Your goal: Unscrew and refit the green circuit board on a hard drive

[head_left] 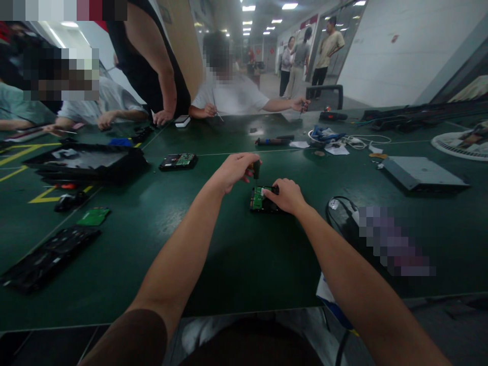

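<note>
1. Hands in the head view: two, both bare, the left hand (238, 170) and the right hand (288, 195). They work with one screwdriver (256, 169) and one hard drive (257, 199); a second hard drive (178, 161) lies farther off to the left, and one loose green circuit board (94, 216) is nearer on that side.
2. Both forearms reach forward and converge at mid-counter (229, 264). Left hand, bent over at the wrist, pinches the upright screwdriver by its handle above the drive; whether the tip touches, I cannot tell.
3. Right hand is closed on the drive's right part, thumb across its top, hiding that end. The drive lies flat on the counter, green board upward.
4. Around: a black plastic tray (87, 160) at left, a grey metal box (425, 174) at right, and blue cables (326, 136) beyond the hands. Opposite sits a person in a white top (238, 96).
</note>
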### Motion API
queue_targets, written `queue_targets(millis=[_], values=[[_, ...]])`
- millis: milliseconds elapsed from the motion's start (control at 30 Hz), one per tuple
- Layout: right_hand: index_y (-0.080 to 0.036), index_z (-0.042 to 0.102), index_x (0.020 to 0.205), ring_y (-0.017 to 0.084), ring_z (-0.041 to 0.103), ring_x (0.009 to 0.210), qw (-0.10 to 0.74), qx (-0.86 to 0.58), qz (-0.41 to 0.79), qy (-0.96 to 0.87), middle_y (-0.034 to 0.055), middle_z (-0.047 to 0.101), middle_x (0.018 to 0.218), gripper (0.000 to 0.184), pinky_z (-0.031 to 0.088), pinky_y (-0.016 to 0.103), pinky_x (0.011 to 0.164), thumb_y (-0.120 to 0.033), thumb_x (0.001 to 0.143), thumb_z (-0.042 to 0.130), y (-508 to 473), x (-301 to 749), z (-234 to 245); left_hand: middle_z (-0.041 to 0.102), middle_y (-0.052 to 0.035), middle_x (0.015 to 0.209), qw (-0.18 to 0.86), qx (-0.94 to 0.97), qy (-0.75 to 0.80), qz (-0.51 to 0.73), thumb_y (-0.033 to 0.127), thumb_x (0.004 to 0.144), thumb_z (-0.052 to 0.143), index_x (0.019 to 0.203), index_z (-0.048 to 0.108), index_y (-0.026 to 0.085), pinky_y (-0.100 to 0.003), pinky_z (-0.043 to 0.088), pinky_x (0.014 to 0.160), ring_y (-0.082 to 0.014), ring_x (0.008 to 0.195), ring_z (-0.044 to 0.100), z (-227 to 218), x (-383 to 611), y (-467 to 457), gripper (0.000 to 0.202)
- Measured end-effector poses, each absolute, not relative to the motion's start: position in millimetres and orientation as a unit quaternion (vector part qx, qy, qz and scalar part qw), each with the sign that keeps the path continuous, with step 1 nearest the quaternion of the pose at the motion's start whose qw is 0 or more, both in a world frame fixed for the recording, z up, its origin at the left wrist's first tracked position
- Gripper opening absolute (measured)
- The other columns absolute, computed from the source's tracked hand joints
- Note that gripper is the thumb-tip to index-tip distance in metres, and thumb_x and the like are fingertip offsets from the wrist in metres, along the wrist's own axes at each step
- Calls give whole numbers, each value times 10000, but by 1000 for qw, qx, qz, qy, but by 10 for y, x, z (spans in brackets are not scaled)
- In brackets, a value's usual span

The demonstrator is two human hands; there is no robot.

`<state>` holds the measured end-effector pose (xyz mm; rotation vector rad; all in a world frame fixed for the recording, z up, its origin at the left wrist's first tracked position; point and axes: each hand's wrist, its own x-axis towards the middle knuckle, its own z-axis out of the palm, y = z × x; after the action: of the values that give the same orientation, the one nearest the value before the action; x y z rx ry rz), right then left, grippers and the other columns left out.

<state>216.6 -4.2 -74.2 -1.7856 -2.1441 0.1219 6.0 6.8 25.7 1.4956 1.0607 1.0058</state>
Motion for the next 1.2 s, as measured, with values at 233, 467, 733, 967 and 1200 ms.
queue_targets(millis=[233, 467, 733, 967, 1200], values=[[-202, 696, 1086, 318, 632, 1047, 161, -630, 35, -759, 155, 705, 1150, 544, 475, 436, 874, -701, 955, 522, -53, 2158, -720, 766, -145, 983, 627, 550, 414, 364, 480, 881, 654, 1010, 636, 188, -308, 559, 562, -244, 694, 755, 293, 11, 15, 320], [-196, 694, 1105, 324, 632, 1040, 158, -629, 36, -760, 156, 709, 1147, 555, 482, 445, 863, -699, 961, 507, -61, 2158, -701, 746, -156, 990, 656, 511, 408, 378, 415, 853, 628, 958, 640, 164, -387, 614, 715, -260, 766, 756, 294, 15, 31, 273], [-205, 693, 1087, 317, 628, 1037, 165, -629, 42, -759, 139, 706, 1124, 553, 489, 453, 868, -707, 957, 500, -48, 2165, -726, 751, -164, 1013, 634, 533, 422, 370, 457, 848, 606, 949, 677, 162, -338, 555, 597, -259, 731, 740, 294, 10, 31, 319], [-209, 690, 1090, 314, 622, 1045, 161, -633, 41, -756, 138, 707, 1130, 552, 477, 437, 875, -712, 955, 506, -46, 2162, -722, 749, -170, 1047, 620, 541, 430, 371, 437, 833, 602, 914, 689, 158, -327, 541, 588, -244, 729, 724, 306, -1, 37, 304], [-207, 689, 1085, 314, 625, 1047, 159, -634, 38, -756, 142, 703, 1133, 545, 470, 425, 865, -706, 955, 515, -45, 2158, -720, 733, -143, 972, 606, 546, 448, 365, 424, 843, 578, 942, 675, 155, -293, 486, 518, -207, 665, 697, 330, 11, 30, 302]])
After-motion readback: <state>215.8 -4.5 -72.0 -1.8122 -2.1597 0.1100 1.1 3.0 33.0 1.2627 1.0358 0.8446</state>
